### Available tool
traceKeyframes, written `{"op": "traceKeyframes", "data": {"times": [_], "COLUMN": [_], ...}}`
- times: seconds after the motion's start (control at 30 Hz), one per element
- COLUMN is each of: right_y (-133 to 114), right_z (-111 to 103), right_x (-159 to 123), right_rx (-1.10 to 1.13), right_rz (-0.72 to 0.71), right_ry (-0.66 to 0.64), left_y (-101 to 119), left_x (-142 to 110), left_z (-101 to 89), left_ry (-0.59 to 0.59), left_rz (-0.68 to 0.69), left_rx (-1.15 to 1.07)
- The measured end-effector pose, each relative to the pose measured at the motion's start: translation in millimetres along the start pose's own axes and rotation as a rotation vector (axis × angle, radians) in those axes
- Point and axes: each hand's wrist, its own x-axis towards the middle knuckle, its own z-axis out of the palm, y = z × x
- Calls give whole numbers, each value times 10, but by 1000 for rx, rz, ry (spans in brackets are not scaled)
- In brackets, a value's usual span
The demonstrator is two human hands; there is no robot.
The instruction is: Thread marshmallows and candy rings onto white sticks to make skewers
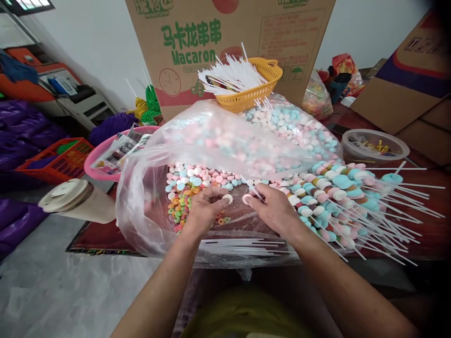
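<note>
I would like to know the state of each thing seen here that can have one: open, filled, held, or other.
Left hand: closed, pinching a white candy
Right hand: closed, holding a white stick
Plastic bag: open, round candies inside
Ring candies: loose, heaped
Candy skewers: threaded, stacked
Yellow basket: uncovered, full of sticks
Pink basket: uncovered, holding packets
Orange basket: uncovered, things inside
Clear tub: uncovered, things inside
Cup: lid on

Large cardboard box [243, 30]: green Chinese characters [192, 34] "马卡龙串串", above green "Macaron" [193, 57]; umbrella sign [296, 72] at lower right; red-framed panel of fine print [291, 42], too small to read; green lettering [154, 6] at top left, not clearly legible. Second carton [394, 96], at right: row of small square pictograms [419, 44], details unclear.
</note>
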Motion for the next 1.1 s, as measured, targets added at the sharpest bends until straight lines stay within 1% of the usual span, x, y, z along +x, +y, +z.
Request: {"op": "traceKeyframes", "data": {"times": [0.03,0.07,0.13,0.2,0.3,0.4,0.47,0.53,0.6,0.67,0.7,0.77,0.8,0.87,0.93,1.0,1.1], "right_y": [3,-2,-38,-96,-168,-174,-148,-111,-80,-65,-65,-74,-80,-83,-73,-55,-32], "right_z": [33,76,156,191,143,70,73,131,212,263,262,198,143,26,-43,-35,58], "right_x": [-51,-95,-170,-241,-340,-402,-417,-415,-404,-397,-399,-421,-442,-501,-566,-618,-643], "right_rx": [55,108,228,331,424,563,694,808,903,960,951,826,721,474,255,82,-124], "right_rz": [16,23,0,-50,-112,-170,-189,-148,-60,27,54,46,11,-109,-224,-265,-215], "right_ry": [53,84,68,17,-39,-119,-170,-185,-186,-200,-204,-208,-200,-179,-161,-155,-165], "left_y": [24,46,81,104,132,155,156,141,111,73,55,28,20,16,21,27,28], "left_x": [-87,-169,-300,-382,-438,-467,-488,-511,-529,-534,-529,-503,-483,-441,-406,-392,-409], "left_z": [6,21,70,120,162,167,171,185,204,219,221,215,207,188,174,171,172], "left_ry": [-30,-58,-65,-25,19,37,41,-5,-62,-54,-32,32,71,149,200,210,200], "left_rz": [-67,-113,-136,-97,-27,69,87,47,13,6,-2,-36,-52,-68,-64,-48,-32], "left_rx": [-187,-318,-436,-459,-457,-397,-344,-333,-358,-376,-380,-397,-407,-423,-409,-375,-318]}}
